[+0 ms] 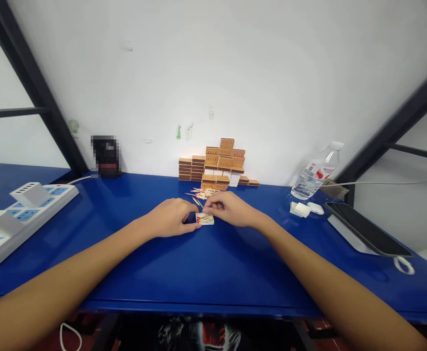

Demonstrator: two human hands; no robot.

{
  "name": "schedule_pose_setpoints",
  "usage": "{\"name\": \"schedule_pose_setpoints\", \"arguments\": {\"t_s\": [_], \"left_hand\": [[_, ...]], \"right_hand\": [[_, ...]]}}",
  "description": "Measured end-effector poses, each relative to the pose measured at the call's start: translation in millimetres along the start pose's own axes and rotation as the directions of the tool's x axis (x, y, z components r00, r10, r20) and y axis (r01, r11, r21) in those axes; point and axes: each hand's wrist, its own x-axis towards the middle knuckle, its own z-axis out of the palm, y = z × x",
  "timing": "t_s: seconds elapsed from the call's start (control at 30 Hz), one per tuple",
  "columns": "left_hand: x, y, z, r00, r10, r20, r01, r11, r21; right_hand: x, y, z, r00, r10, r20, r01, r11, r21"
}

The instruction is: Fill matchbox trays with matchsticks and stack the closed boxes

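A small white matchbox tray (207,221) lies on the blue table with red-tipped matches in it. My left hand (172,217) grips the tray's left end between thumb and fingers. Over the tray's far right side, my right hand (230,208) has its fingertips pinched together; whatever they hold is too small to make out. Just beyond both hands is a loose pile of matches (202,193), partly covered by my right fingers. Stacked brown matchboxes (225,161) stand against the wall behind the pile, with a few white trays among them.
On the left are a power strip (45,204) with plugs and a black, blurred-out object (106,158). To the right stand a water bottle (314,173), small white blocks (301,209) and a phone (367,229) on a white box. The table's front edge (206,306) runs below my arms.
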Motion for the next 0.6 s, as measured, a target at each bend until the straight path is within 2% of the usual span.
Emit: {"name": "schedule_pose_setpoints", "arguments": {"t_s": [0.1,0.17,0.23,0.4,0.6], "left_hand": [[0.1,1.6,0.0,1.000,-0.006,0.004,0.006,1.000,0.004],[0.3,2.9,-0.2,1.000,-0.013,0.013,0.013,1.000,0.004],[0.5,3.6,-0.6,1.000,-0.021,0.022,0.021,1.000,0.007],[0.3,2.2,-0.4,1.000,-0.003,0.018,0.003,1.000,0.020],[0.3,1.4,0.0,1.000,0.001,0.026,0.000,1.000,-0.012]], "right_hand": [[15.6,3.9,11.2,0.963,0.170,-0.208,-0.186,0.981,-0.056],[28.4,4.9,19.8,0.938,0.261,-0.228,-0.288,0.953,-0.091],[39.2,4.6,26.8,0.929,0.304,-0.212,-0.335,0.933,-0.131],[43.4,-0.1,27.9,0.938,0.313,-0.147,-0.341,0.906,-0.250],[13.9,-3.8,13.6,0.961,0.275,-0.030,-0.257,0.850,-0.461]]}}
